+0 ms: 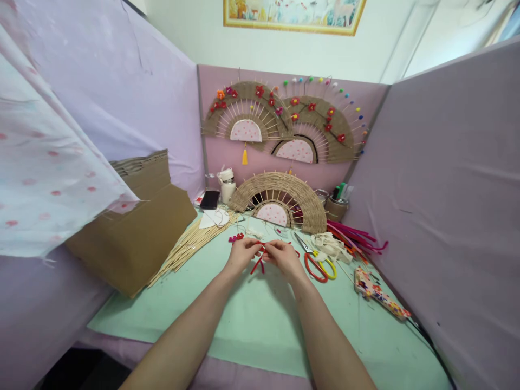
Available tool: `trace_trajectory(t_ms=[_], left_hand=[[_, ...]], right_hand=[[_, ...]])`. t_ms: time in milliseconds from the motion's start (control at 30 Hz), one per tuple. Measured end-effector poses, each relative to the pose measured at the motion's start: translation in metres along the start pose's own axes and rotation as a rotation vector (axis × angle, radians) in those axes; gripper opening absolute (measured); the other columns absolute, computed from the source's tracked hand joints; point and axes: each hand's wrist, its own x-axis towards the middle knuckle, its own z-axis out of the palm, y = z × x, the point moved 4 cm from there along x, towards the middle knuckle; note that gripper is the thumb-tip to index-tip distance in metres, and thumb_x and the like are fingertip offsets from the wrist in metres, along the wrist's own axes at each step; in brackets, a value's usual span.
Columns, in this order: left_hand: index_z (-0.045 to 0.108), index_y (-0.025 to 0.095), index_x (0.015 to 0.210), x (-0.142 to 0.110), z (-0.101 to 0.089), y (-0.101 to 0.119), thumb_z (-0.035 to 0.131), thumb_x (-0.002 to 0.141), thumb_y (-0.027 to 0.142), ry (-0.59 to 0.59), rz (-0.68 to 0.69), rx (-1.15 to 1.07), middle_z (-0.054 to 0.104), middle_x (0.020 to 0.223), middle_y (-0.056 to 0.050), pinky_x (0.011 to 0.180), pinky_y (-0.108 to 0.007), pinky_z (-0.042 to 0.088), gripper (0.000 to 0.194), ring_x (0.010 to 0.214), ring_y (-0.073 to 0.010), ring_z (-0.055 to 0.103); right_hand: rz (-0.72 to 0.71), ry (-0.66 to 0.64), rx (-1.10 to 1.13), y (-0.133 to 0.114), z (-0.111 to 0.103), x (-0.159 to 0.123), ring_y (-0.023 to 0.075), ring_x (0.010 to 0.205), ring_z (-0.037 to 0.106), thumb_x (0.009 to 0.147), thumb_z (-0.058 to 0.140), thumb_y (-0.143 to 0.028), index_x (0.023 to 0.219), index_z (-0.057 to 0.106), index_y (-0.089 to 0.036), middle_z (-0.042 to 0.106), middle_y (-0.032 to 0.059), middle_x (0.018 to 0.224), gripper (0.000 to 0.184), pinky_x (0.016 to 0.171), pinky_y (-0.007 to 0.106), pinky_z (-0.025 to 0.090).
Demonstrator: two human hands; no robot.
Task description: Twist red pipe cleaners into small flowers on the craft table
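Observation:
Both hands meet over the middle of the green table, with fingers pinched on a red pipe cleaner point(255, 265). My left hand point(242, 254) grips it from the left, and my right hand point(281, 255) from the right. Its loose ends hang below the fingertips, one of them darker and pinkish. How it is bent between the fingers is too small to tell. Just beyond my left hand lies a small magenta and red fuzzy piece point(236, 238). Red-handled scissors point(316, 266) and a yellow-handled pair point(327, 265) lie right of my right hand.
A twine-wrapped fan point(280, 187) stands behind the hands; two flowered fans point(260, 92) hang on the back panel. Thin sticks point(190, 244) and cardboard point(138, 244) are left. Pipe cleaners point(357, 233), cream strips point(333, 246) and a corded glue gun point(379, 295) are right.

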Motion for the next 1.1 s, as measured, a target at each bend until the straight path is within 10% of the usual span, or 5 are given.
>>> trace_trajectory(t_ms=[467,1100], left_hand=[[0.066,0.012,0.067,-0.001,0.005,-0.006,0.072,0.056,0.035,-0.115,-0.125,-0.2,0.063,0.064,-0.005,0.051,-0.021,0.033,0.026,0.057,-0.0096,0.05],[0.067,0.01,0.071,0.002,0.002,-0.01,0.078,0.052,0.038,-0.062,-0.116,-0.279,0.06,0.06,-0.003,0.052,-0.021,0.034,0.036,0.054,-0.0078,0.049]], right_hand=[[-0.685,0.183,-0.87,-0.031,0.006,-0.018,0.0174,0.075,0.053,0.085,0.043,-0.025,0.081,0.063,-0.019,0.059,0.0056,0.079,0.021,0.068,0.028,0.039],[-0.528,0.133,-0.541,-0.024,0.007,-0.011,0.0178,0.074,0.058,0.08,0.05,-0.032,0.077,0.063,-0.018,0.066,0.0042,0.078,0.019,0.069,0.027,0.042]])
